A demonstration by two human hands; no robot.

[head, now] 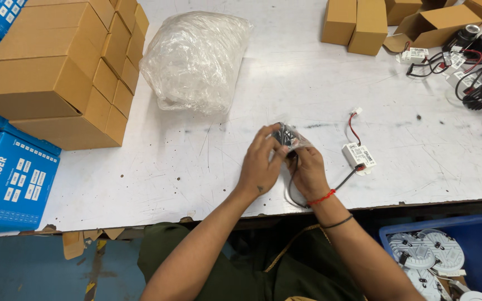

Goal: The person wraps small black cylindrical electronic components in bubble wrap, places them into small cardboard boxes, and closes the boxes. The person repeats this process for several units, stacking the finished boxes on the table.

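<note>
Both hands, left hand (260,167) and right hand (308,170), clasp a small black lamp (285,135) in clear wrap; its white box (358,156) lies at three o'clock.

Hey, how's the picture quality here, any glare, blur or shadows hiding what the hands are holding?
Head view: even overhead light, with soft glare on the white table and bright sheen on the clear plastic bag; only a faint shadow falls under the left hand and right hand; the small black part they hold is dark, slightly blurred and partly covered; box edges at the frame's sides lean from wide-angle distortion.
</note>
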